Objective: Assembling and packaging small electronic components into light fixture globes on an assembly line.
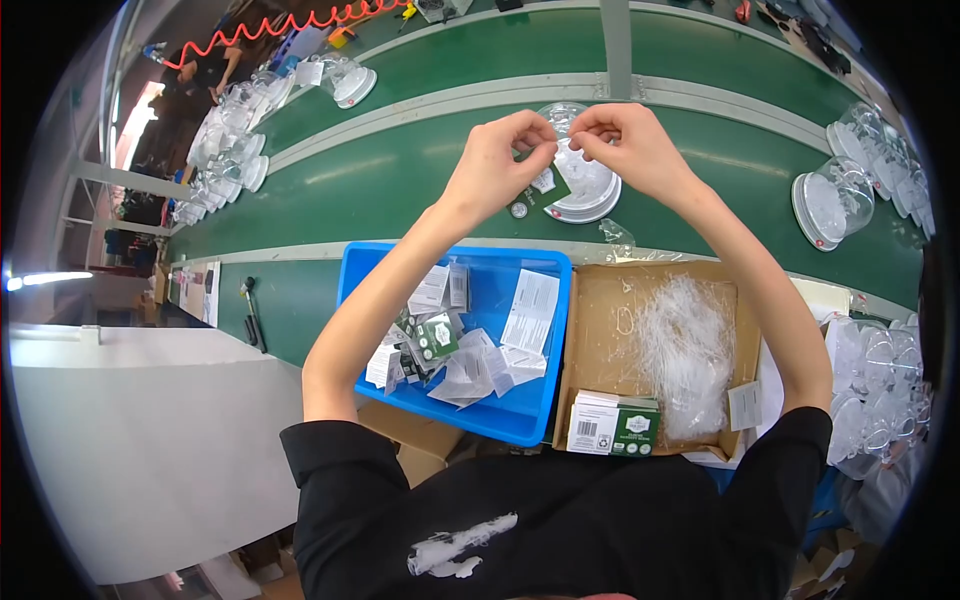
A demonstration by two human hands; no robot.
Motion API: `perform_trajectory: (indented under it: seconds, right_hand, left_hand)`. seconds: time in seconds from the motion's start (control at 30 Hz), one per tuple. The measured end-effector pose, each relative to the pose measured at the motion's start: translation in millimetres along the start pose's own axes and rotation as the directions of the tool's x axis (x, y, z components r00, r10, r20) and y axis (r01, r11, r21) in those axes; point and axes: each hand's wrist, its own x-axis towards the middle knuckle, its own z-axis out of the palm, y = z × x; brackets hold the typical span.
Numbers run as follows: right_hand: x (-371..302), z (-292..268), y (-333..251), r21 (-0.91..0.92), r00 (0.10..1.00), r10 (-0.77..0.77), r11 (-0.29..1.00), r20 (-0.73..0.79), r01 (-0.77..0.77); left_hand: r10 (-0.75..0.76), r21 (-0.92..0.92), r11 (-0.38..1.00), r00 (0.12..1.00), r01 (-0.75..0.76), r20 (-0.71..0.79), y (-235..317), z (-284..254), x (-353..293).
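Over the far bench, my left hand (pixel 505 160) is pinched closed on a green and white card (pixel 548 187), which hangs below its fingers. Close to its right, my right hand (pixel 628 148) also makes a pinch at the same height. Whatever lies between its fingertips is too fine to make out. Beneath both hands stands a clear dome on a round white base (pixel 585 190), partly covered by the fingers and the card. A crumpled piece of clear plastic (pixel 617 236) lies just nearer than the base.
Nearer me, a blue tray (pixel 562 385) holds cards and folded leaflets. Beside it, a cardboard box (pixel 590 300) contains thin clear strands (pixel 690 350) and stacked cards (pixel 615 424). More domes stand left (pixel 245 160) and right (pixel 833 205). A metal post (pixel 617 50) rises at the bench's back.
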Motion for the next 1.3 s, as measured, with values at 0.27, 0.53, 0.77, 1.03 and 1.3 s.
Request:
perform_trajectory:
  seconds: [0.27,0.53,0.77,1.03,1.3]
  right_hand:
    - [6,-6,6,0.049,1.0,0.017,0.999,0.0,-0.017]
    - [10,-2,14,0.126,1.0,-0.019,0.992,-0.017,0.021]
    - [9,0,6,0.17,0.999,-0.043,0.984,-0.014,0.045]
    - [10,-1,13,0.213,0.982,0.107,0.967,0.158,-0.139]
    - [8,3,8,0.262,0.951,0.222,0.925,0.217,-0.276]
  left_hand:
    - [-0.02,-0.017,1.0,1.0,0.02,0.002,-1,-7,7]
    - [-0.017,0.028,0.999,1.0,0.016,0.021,1,-7,6]
    - [-0.015,0.029,0.999,0.999,0.014,0.034,1,-5,5]
    - [-0.006,-0.017,1.0,0.999,0.006,0.048,2,-9,2]
    - [0.023,0.085,0.996,0.999,-0.027,0.044,4,-13,-1]
